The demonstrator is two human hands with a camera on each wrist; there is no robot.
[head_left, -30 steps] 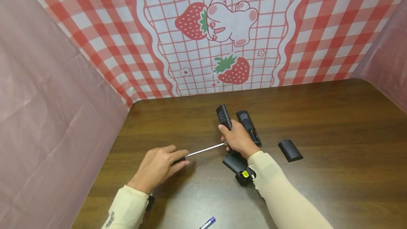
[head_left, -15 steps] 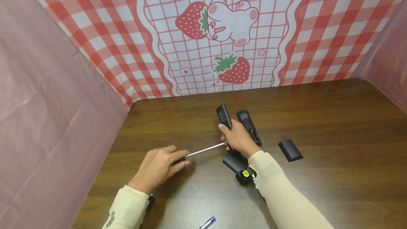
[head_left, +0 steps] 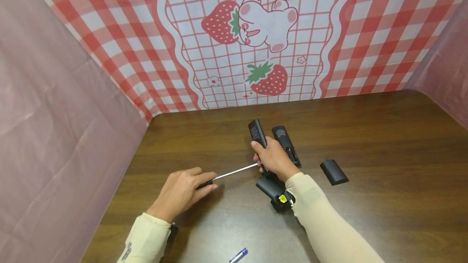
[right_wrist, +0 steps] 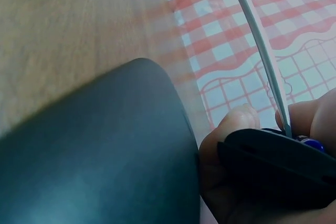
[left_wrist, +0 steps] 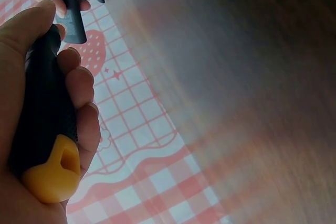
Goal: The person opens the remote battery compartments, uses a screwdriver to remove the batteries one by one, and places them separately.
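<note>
Head view | left hand (head_left: 180, 192) grips screwdriver (head_left: 234, 172) | right hand (head_left: 274, 158) clasps remote (head_left: 257, 133), spare cover (head_left: 334, 172) right of remote | best: steady tip, turn gently

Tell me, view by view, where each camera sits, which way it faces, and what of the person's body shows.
Head: worn high, facing forward and down at the brown wooden table; left hand, right hand and cream sleeves show.
Left wrist: behind the left hand, facing along the black, yellow-capped screwdriver handle toward the checked backdrop.
Right wrist: low beside the right hand, facing the slim black remote control it grips.
Shared: head and right-wrist views both show the screwdriver's metal shaft meeting that remote.
</note>
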